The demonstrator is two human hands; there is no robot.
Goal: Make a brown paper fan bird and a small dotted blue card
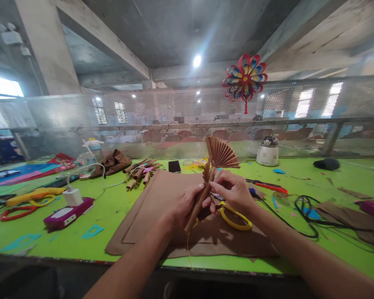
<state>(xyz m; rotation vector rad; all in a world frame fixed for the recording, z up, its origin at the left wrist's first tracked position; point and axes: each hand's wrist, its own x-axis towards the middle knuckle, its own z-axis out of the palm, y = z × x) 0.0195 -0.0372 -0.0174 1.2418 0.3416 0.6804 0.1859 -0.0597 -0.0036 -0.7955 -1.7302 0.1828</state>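
Observation:
A brown paper fan (pixel 222 154), its pleats partly spread, is held upright above the brown paper sheets. My left hand (pixel 187 203) is closed round its narrow folded lower part. At the fan's base, my right hand (pixel 233 191) pinches the pleated paper with thumb and fingers. Just below the right hand are yellow-handled scissors (pixel 237 218); their blades are partly hidden behind the fingers, and I cannot tell whether the hand touches them. A thin yellow string (pixel 189 251) hangs from under the folded paper. Brown paper sheets (pixel 143 216) lie flat beneath both hands.
Left are a purple power strip (pixel 67 212) with a white plug, more scissors (pixel 21 212) and rolled brown paper pieces (pixel 141 171). Behind stand a white kettle-like container (pixel 267 153) and a mesh partition (pixel 174 116) with a pinwheel (pixel 245 79). Black cables (pixel 308 224) lie right.

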